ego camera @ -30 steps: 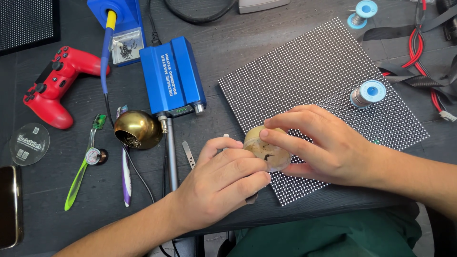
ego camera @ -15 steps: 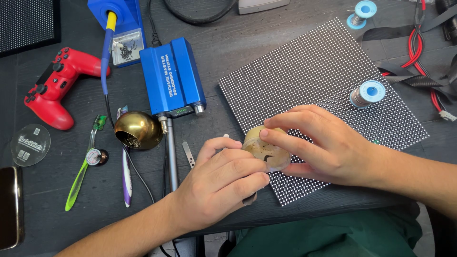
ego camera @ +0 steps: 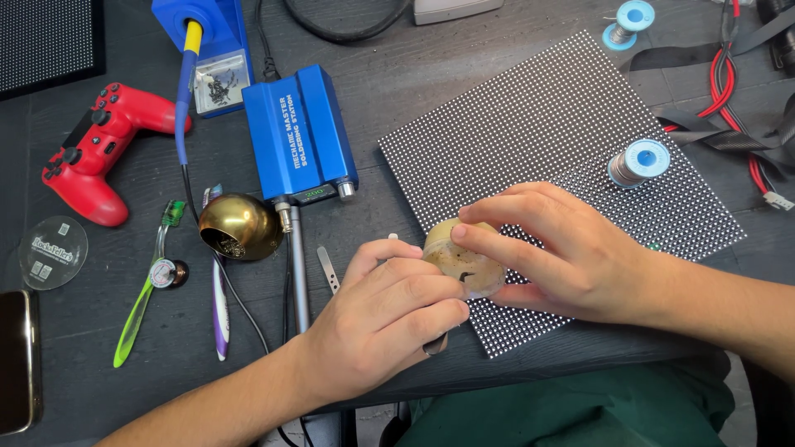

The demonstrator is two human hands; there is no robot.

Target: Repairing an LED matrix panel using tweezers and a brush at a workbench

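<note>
Both hands meet near the desk's front edge, over the front corner of the dotted LED panel [ego camera: 571, 165]. Right hand [ego camera: 571, 252]: fingers closed round a small round yellowish jar [ego camera: 464, 261], thumb on its rim. Left hand [ego camera: 389, 319]: fingers curled shut on a thin metal tool [ego camera: 436, 344], tip at the jar; hand hides most of it. Just left of it: loose tweezers [ego camera: 328, 269], brass tip-cleaner ball [ego camera: 240, 226], blue soldering station [ego camera: 300, 136] w/ white lettering on top. Toward desk's left edge: green toothbrush [ego camera: 141, 302], purple one [ego camera: 219, 306], red game controller [ego camera: 99, 153], clear round disc w/ label [ego camera: 53, 251]. Solder spool [ego camera: 639, 161] sits on panel; red/black wires [ego camera: 729, 91] at right edge.
</note>
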